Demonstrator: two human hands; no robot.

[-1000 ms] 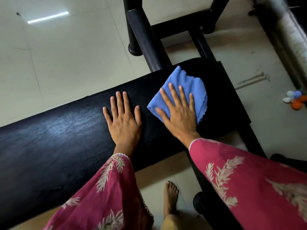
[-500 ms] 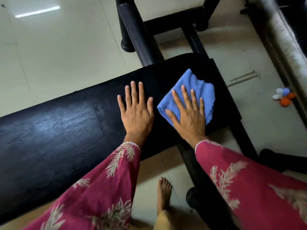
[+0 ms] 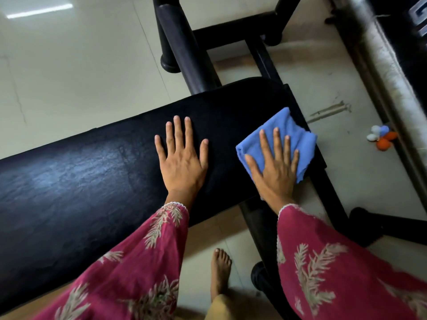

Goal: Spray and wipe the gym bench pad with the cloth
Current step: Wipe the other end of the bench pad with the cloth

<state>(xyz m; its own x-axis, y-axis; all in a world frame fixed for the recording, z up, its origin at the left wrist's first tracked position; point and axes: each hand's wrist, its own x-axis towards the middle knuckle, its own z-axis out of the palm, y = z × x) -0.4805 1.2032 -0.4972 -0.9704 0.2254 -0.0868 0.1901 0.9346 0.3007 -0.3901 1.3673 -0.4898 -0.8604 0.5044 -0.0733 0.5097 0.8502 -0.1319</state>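
Black bench pad (image 3: 92,172) long axis running left-right, right hand (image 3: 273,168) spread flat pressing blue cloth (image 3: 288,132) at pad's right end, left hand (image 3: 182,158) flat, fingers spread, mid-pad

Right hand (image 3: 273,167) slid blue cloth (image 3: 288,135) from pad middle to right end edge; hands now apart.

head cam only | looks steeply down from above the bench pad (image 3: 92,172) | pretty close, arm's reach | floor (image 3: 80,65) fills the top | no second view
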